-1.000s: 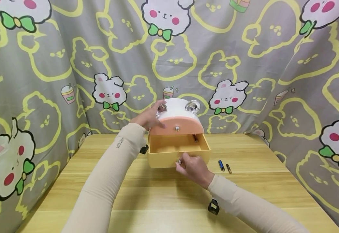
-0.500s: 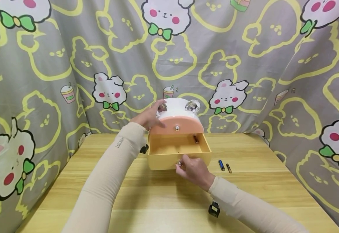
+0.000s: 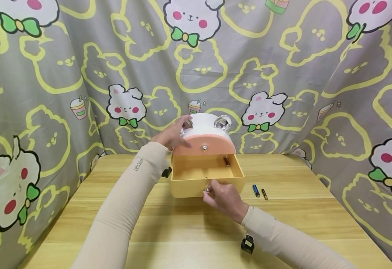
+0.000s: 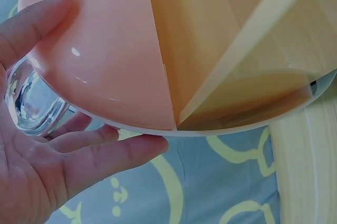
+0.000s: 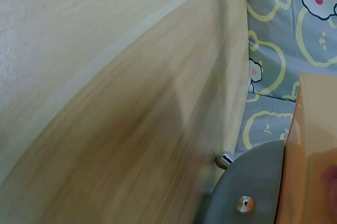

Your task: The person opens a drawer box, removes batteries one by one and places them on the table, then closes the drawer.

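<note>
A small rounded storage box (image 3: 201, 125) has a white body, a pink upper drawer (image 3: 196, 144) and a yellow lower drawer (image 3: 189, 186) that stands pulled out. My left hand (image 3: 175, 135) grips the box's left side. In the left wrist view its thumb lies on the pink front, its fingers behind the rim. My right hand (image 3: 224, 196) pinches the silver knob (image 3: 207, 190) of the yellow drawer. Inside that drawer, near its right wall, lies a dark battery (image 3: 226, 161). The right wrist view shows the box's grey underside (image 5: 253, 182), with the knob out of sight.
On the wooden table (image 3: 283, 224), right of the drawer, lie a blue battery (image 3: 256, 191) and a thinner black-and-gold battery (image 3: 264, 194). Silver looped ears (image 3: 223, 122) stick up from the box. A patterned curtain (image 3: 202, 56) encloses the table at back and sides.
The yellow drawer has come slightly farther out toward me, with my right hand on its knob. My left hand has stayed in place on the box.
</note>
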Motion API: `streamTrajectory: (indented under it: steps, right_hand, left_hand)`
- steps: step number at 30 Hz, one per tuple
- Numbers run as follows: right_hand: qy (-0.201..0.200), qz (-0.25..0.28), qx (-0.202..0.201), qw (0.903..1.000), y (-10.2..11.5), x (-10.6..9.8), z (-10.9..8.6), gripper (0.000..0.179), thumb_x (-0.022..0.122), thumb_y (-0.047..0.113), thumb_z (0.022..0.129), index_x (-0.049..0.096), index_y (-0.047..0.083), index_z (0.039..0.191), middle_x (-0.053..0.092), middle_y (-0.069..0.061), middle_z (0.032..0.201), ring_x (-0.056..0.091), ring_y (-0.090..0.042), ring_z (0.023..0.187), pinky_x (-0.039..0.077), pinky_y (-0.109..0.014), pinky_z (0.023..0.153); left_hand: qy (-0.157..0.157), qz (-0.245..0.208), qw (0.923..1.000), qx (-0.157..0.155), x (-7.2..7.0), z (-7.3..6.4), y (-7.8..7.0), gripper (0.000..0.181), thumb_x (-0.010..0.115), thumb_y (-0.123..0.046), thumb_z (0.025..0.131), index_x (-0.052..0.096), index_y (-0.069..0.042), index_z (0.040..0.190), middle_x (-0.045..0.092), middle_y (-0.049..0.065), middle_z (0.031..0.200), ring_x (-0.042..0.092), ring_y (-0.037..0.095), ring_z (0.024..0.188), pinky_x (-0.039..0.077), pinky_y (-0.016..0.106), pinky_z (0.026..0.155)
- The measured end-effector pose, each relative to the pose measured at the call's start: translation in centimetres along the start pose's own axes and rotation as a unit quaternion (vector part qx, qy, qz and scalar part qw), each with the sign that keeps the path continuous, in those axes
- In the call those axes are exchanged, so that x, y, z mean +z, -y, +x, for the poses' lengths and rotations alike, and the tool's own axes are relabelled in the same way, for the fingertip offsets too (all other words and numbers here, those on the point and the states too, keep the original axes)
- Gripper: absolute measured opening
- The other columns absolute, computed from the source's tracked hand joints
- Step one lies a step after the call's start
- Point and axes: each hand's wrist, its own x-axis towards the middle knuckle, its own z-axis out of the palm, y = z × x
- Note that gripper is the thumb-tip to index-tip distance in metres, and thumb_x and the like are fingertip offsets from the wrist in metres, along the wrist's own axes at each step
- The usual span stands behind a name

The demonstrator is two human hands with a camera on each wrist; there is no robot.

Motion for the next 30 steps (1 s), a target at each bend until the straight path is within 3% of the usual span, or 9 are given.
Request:
streamTrajectory:
  steps: [13,20,26,30]
  right_hand:
    - [-0.033,-0.018,0.001,0.9993,0.0,0.3,0.2,0.03,0.076,0.006,0.057,0.049,0.012,0.07,0.056,0.007,0.057,0.036,0.009,0.046,0.023,-0.005,0.039]
    - [-0.017,-0.026,0.014,0.9994,0.6,0.3,0.2,0.026,0.073,0.007,0.063,0.048,0.012,0.07,0.056,0.007,0.058,0.038,0.005,0.043,0.026,-0.007,0.037]
    - [-0.006,-0.021,0.021,0.9995,0.7,0.2,0.1,0.026,0.071,0.008,0.065,0.046,0.012,0.07,0.053,0.007,0.057,0.038,0.003,0.041,0.026,-0.008,0.037]
    - [-0.001,-0.021,0.021,0.9995,0.8,0.1,0.0,0.026,0.071,0.008,0.066,0.045,0.012,0.069,0.051,0.008,0.056,0.036,0.004,0.041,0.025,-0.007,0.037]
  left_hand:
    - [0.004,0.001,1.0,0.004,0.0,0.1,0.0,0.105,0.085,-0.002,0.07,0.022,-0.029,0.15,0.04,0.007,0.137,0.043,0.028,0.122,0.035,0.044,0.107]
    - [0.004,0.025,0.9996,0.013,-0.2,0.2,0.2,0.106,0.086,-0.006,0.072,0.019,-0.03,0.151,0.039,0.006,0.136,0.044,0.029,0.118,0.046,0.043,0.093]
    - [0.005,0.033,0.9993,0.017,-0.3,0.3,0.3,0.106,0.086,-0.008,0.071,0.02,-0.029,0.151,0.04,0.006,0.135,0.044,0.027,0.119,0.038,0.042,0.103]
    - [0.008,0.03,0.9995,0.011,-0.2,0.2,0.4,0.106,0.086,-0.008,0.072,0.019,-0.03,0.151,0.04,0.006,0.136,0.045,0.028,0.118,0.044,0.043,0.096]
